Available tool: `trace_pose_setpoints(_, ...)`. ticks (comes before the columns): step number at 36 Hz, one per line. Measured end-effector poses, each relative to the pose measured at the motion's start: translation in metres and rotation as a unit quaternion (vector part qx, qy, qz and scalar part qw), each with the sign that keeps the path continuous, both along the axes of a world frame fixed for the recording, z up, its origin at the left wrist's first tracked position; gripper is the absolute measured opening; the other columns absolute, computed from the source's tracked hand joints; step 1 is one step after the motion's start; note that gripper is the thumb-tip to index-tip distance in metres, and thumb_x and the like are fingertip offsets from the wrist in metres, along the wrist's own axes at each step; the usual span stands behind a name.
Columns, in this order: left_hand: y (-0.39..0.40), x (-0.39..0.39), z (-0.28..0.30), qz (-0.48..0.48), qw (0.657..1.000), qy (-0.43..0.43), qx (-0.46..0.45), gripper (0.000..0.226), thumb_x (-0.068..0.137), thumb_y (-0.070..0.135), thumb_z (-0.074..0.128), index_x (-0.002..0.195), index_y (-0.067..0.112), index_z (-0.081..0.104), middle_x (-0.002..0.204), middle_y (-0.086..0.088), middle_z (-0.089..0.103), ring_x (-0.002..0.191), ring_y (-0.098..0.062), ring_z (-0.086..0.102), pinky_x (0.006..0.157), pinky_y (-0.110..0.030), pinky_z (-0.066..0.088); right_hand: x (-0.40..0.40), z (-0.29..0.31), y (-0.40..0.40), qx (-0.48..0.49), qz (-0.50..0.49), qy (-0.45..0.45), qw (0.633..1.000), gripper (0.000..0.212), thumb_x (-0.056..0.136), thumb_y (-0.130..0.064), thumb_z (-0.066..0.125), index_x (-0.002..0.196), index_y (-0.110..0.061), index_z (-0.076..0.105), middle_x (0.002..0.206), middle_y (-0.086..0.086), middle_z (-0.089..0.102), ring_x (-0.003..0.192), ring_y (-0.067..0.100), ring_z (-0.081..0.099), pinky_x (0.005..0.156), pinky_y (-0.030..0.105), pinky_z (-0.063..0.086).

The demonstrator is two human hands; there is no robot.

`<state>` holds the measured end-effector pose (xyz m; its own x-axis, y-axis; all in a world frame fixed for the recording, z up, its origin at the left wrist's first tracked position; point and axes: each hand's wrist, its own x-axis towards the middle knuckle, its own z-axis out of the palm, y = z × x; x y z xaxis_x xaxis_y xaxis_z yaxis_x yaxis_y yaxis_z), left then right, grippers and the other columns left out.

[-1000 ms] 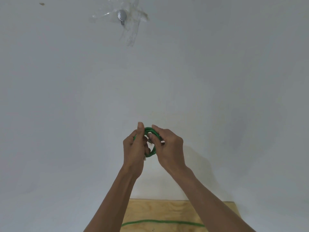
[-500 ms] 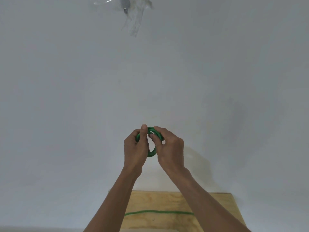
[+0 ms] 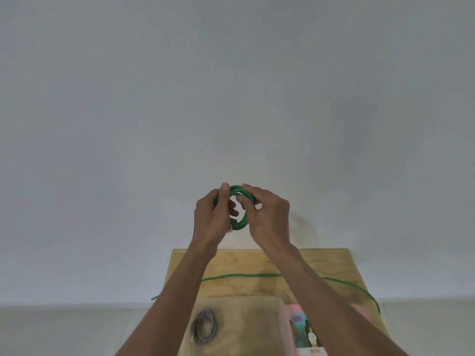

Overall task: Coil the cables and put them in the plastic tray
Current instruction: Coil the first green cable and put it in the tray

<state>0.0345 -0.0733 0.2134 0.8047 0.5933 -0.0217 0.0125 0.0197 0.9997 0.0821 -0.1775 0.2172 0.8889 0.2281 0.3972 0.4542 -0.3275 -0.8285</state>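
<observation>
Head view: both arms stretched forward and raised in front of a pale wall, hands close together at chest height. Left hand curled round the left side of a small green coil, thumb up along its top edge. Right hand pinching the coil's upper right, fingers bent over the loops. Coil held upright in the air, above the far edge of a wooden table. Loose green cable trailing across the tabletop, off both sides. Nearer, a plastic tray with a coiled grey cable lying inside at its left. Just right of the tray, a pink booklet.
</observation>
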Motion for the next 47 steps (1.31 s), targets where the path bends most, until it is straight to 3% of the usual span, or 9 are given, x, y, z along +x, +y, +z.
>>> trace_pose_setpoints(10, 0.017, -0.028, -0.037, -0.052, 0.998, 0.031, 0.012, 0.038, 0.102, 0.044, 0.054, 0.092, 0.015, 0.077, 0.079, -0.007, 0.075, 0.066, -0.019, 0.070, 0.061, -0.038, 0.059, -0.033, -0.036, 0.001, -0.008, -0.027, 0.023, 0.999, 0.011, 0.086, -0.017, 0.076, 0.096, -0.019, 0.075, 0.073, -0.025, 0.065, 0.076, -0.007, 0.061, 0.067, 0.005, 0.043)
trace_pose_setpoints(14, 0.022, -0.038, -0.057, -0.067, 0.996, 0.048, 0.036, 0.035, 0.101, 0.041, 0.056, 0.097, 0.014, 0.078, 0.082, -0.001, 0.076, 0.073, -0.014, 0.074, 0.061, -0.029, 0.055, -0.046, -0.058, -0.002, -0.017, -0.050, 0.042, 0.998, 0.014, 0.085, -0.017, 0.078, 0.099, -0.016, 0.076, 0.074, -0.019, 0.067, 0.076, -0.009, 0.062, 0.068, 0.002, 0.042)
trace_pose_setpoints(20, 0.030, -0.053, -0.099, -0.083, 0.989, 0.084, 0.088, 0.023, 0.099, 0.042, 0.058, 0.091, 0.028, 0.074, 0.081, 0.001, 0.077, 0.081, -0.021, 0.073, 0.083, -0.043, 0.060, -0.062, -0.093, -0.012, -0.027, -0.073, 0.085, 0.993, 0.012, 0.084, -0.016, 0.079, 0.096, -0.017, 0.076, 0.074, -0.011, 0.070, 0.073, -0.001, 0.063, 0.068, 0.003, 0.043)
trace_pose_setpoints(24, 0.037, -0.070, -0.134, -0.045, 0.973, 0.125, 0.188, 0.035, 0.099, 0.038, 0.060, 0.122, 0.014, 0.071, 0.108, 0.002, 0.074, 0.089, 0.005, 0.063, 0.076, -0.006, 0.047, -0.069, -0.123, -0.020, -0.048, -0.080, 0.118, 0.989, 0.012, 0.084, -0.014, 0.079, 0.096, -0.015, 0.076, 0.072, -0.022, 0.063, 0.070, -0.012, 0.058, 0.066, 0.004, 0.044)
trace_pose_setpoints(29, 0.041, -0.107, -0.199, -0.068, 0.944, 0.173, 0.272, 0.037, 0.100, 0.032, 0.060, 0.130, 0.012, 0.064, 0.133, -0.008, 0.064, 0.120, -0.023, 0.060, 0.097, -0.044, 0.053, -0.084, -0.168, -0.032, -0.092, -0.089, 0.152, 0.980, 0.013, 0.083, -0.015, 0.079, 0.097, -0.014, 0.076, 0.070, -0.017, 0.063, 0.069, 0.009, 0.061, 0.067, 0.025, 0.050)
trace_pose_setpoints(34, 0.028, -0.142, -0.248, -0.124, 0.889, 0.236, 0.372, 0.059, 0.100, 0.045, 0.043, 0.146, 0.008, 0.049, 0.156, -0.014, 0.042, 0.144, -0.031, 0.037, 0.111, -0.048, 0.042, -0.099, -0.212, -0.041, -0.141, -0.076, 0.210, 0.964, 0.010, 0.087, -0.016, 0.075, 0.096, -0.013, 0.075, 0.078, -0.004, 0.071, 0.074, 0.016, 0.065, 0.069, 0.029, 0.051)
trace_pose_setpoints(38, 0.021, -0.158, -0.278, -0.160, 0.862, 0.246, 0.413, 0.073, 0.100, 0.056, 0.025, 0.157, 0.011, 0.029, 0.167, -0.009, 0.020, 0.155, -0.025, 0.017, 0.122, -0.043, 0.026, -0.104, -0.242, -0.046, -0.189, -0.084, 0.239, 0.949, 0.017, 0.087, -0.015, 0.074, 0.103, -0.009, 0.075, 0.086, 0.005, 0.075, 0.075, 0.011, 0.061, 0.063, 0.004, 0.037)
trace_pose_setpoints(43, 0.021, -0.168, -0.300, -0.187, 0.846, 0.246, 0.434, 0.072, 0.102, 0.059, 0.020, 0.160, 0.020, 0.001, 0.169, 0.001, -0.002, 0.156, -0.014, -0.006, 0.125, -0.046, 0.020, -0.104, -0.263, -0.046, -0.224, -0.090, 0.268, 0.933, 0.018, 0.089, -0.014, 0.072, 0.106, -0.009, 0.074, 0.093, 0.006, 0.075, 0.085, 0.018, 0.065, 0.073, 0.019, 0.041)
trace_pose_setpoints(47, 0.022, -0.165, -0.303, -0.187, 0.849, 0.235, 0.434, 0.071, 0.103, 0.055, 0.025, 0.161, 0.023, -0.001, 0.170, 0.002, -0.002, 0.157, -0.014, -0.006, 0.124, -0.050, 0.022, -0.100, -0.273, -0.038, -0.236, -0.092, 0.274, 0.928, 0.019, 0.090, -0.018, 0.070, 0.108, -0.014, 0.073, 0.096, 0.005, 0.075, 0.089, 0.022, 0.067, 0.078, 0.032, 0.053)
